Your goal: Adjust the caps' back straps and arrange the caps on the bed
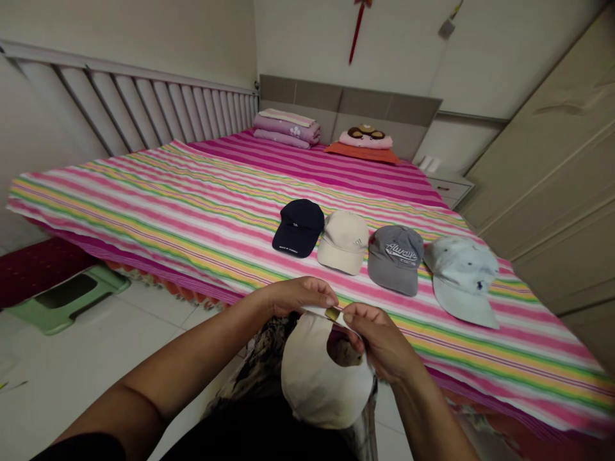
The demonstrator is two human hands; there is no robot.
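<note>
Cream cap [319, 384] in both hands [303, 296] [377, 333], back opening showing, strap with gold-coloured buckle [332, 314]

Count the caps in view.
5: navy cap, cream cap, gray cap and pale blue cap in a row on the bed; off-white cap held by left hand and right hand.

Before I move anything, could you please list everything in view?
Held cap: one, off-white, between hands
First cap: one, navy, bed, leftmost
Second cap: one, beige, beside it
Third cap: one, grey, next
Fourth cap: one, pale blue, rightmost
Striped cover: one, multicoloured, over bed
Bedding stack: one, purple, headboard's left
Bear-faced bundle: one, pink, headboard's right
Cloth: one, orange, beneath it
Headboard: one, grey, far end
Railing: one, pale, left
Stool: one, green, floor left
Nightstand: one, white, right
Ornament: one, red, far wall
Wardrobe: one, beige, far right
Left hand: one, bare, on cap's strap
Right hand: one, bare, on cap's strap
</note>
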